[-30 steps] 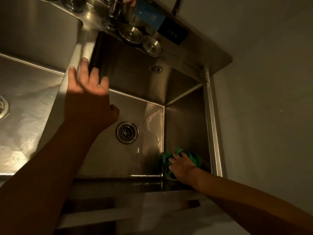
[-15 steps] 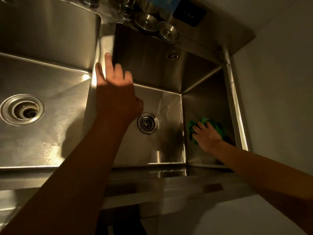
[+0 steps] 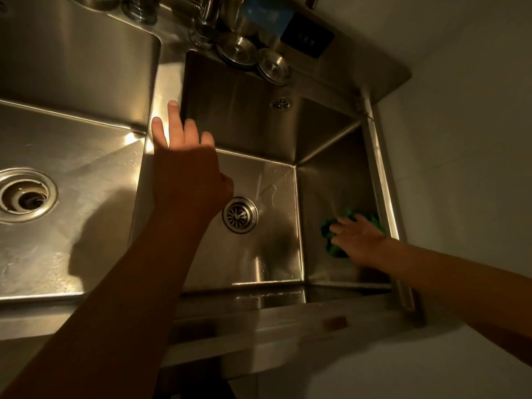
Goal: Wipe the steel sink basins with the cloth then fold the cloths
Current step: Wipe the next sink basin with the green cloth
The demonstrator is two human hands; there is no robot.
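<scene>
The right hand [image 3: 358,239] is lying flat with its fingers straight and slightly spread, pressing a green cloth [image 3: 334,250] against the right-hand wall of the right basin [image 3: 247,122], low down near the basin floor; the cloth is bunching into soft crumpled folds, showing beyond the fingertips and past the edge of the palm. The left hand [image 3: 187,168] is reaching forward open and holding nothing, with straight, fanned fingers; its fingertips are lying over the steel divider [image 3: 162,82] between the two basins, though I cannot tell whether they are touching it.

Both basins are brushed steel, square-cornered and deep, and are catching warm glare along their edges. A round slotted drain [image 3: 239,215] is sitting in the right basin's floor beside the left wrist; a small overflow grille [image 3: 281,103] is showing on its back wall. The left basin [image 3: 72,145] is carrying a larger open drain [image 3: 26,194] and the arm's shadow. Two round steel lids [image 3: 237,50] are resting on the back ledge, beside a dark rectangular panel [image 3: 307,38]; a pale plain wall [image 3: 460,139] is running along the right side.
</scene>
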